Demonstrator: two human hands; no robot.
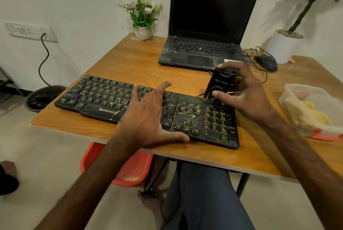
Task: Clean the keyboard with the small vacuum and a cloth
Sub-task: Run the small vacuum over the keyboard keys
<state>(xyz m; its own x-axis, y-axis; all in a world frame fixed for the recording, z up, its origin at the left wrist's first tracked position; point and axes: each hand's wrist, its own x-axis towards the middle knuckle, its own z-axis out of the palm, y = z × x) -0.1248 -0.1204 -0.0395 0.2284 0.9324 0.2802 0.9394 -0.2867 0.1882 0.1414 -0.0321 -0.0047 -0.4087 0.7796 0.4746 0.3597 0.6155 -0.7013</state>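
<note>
A black keyboard (104,97) with yellow specks of dirt lies across the front of the wooden table (130,58). My left hand (148,116) rests flat on its middle, fingers spread, thumb at the front edge. My right hand (245,90) grips the small black vacuum (220,85), held upright and tilted, with its lower end touching the keys at the upper right of the number pad. A yellow cloth (308,112) lies inside a clear plastic box (297,88) at the table's right edge.
An open, dusty black laptop (206,25) stands behind the keyboard, with a wired mouse (266,62) to its right. A small white flower pot (143,31) sits at the back. A red stool (130,168) is under the table. A large potted plant (284,44) stands far right.
</note>
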